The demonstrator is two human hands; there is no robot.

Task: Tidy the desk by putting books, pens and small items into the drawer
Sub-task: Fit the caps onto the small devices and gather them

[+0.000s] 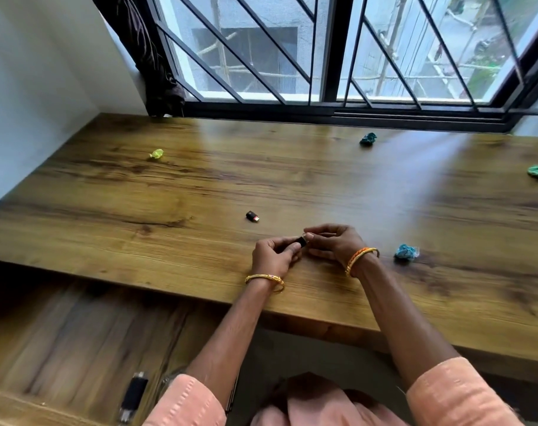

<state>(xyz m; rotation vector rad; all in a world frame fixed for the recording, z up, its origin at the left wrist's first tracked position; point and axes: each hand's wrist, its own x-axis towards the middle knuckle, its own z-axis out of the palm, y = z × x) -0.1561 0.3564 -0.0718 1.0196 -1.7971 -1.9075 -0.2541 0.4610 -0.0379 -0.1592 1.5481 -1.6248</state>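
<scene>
Head view: both hands pinch a small black item over the wooden desk.

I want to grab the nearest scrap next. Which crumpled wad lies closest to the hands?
The light blue wad, just right of the right hand; the other wads lie far back.
</scene>
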